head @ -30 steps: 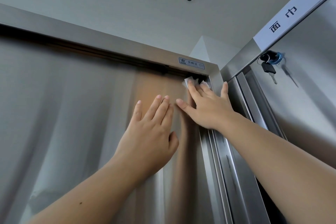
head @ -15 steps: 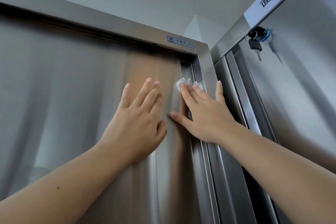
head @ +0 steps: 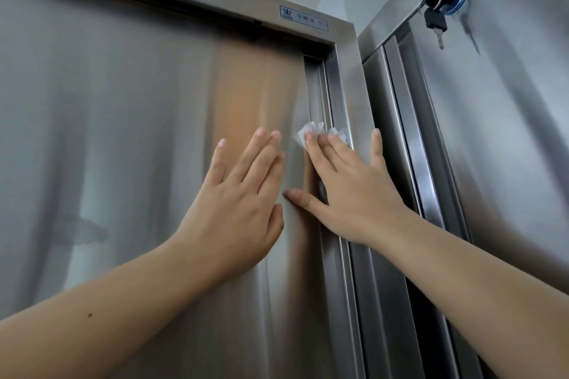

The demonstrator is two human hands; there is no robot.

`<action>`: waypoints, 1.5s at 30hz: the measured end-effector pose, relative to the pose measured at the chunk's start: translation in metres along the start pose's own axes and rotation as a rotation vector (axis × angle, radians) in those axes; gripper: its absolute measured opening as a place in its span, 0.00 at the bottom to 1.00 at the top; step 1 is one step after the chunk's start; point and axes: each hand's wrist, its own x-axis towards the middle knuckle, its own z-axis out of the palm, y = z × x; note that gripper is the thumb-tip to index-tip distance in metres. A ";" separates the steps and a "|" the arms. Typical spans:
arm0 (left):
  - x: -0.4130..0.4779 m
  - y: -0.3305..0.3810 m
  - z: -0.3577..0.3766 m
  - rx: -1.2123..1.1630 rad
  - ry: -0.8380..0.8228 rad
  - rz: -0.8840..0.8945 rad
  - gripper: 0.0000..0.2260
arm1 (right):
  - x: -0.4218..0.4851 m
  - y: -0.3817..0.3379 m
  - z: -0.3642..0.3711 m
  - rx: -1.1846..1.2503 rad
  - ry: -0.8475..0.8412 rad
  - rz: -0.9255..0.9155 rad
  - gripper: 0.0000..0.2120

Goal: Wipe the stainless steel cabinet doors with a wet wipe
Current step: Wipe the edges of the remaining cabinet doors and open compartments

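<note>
The wipe [head: 310, 130] is a small, crumpled white wad pressed against the right edge of the steel cabinet door [head: 123, 132], where the door meets the upright frame post [head: 348, 77]. It sits under the fingertips [head: 310, 141] of the right hand [head: 354, 194], and only its upper part shows, poking out above the first three fingers. What can be seen of it is wider than it is tall: its long axis runs roughly side to side, from the door panel across the narrow groove toward the post, with ragged corners pointing up and to the left.

The right hand lies flat with straight, spread fingers that point upward and hold the wipe to the metal by pressure, not by curling round it. Its thumb [head: 295, 195] reaches out to the left and touches the door, and its little finger [head: 375, 140] rests apart on the post.

The left hand [head: 240, 203] is just beside it on the left, palm flat on the door, fingers straight, close together and pointing up; it holds nothing and does not touch the wipe.

A small printed label [head: 303, 18] is fixed to the frame's top rail. To the right stands a second steel door [head: 517, 148], with a black key [head: 435, 26] hanging from a blue-ringed lock [head: 460, 1].
</note>
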 end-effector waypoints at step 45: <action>-0.090 0.037 -0.007 -0.025 -0.188 0.255 0.29 | -0.148 -0.050 0.020 -0.022 -0.174 0.068 0.36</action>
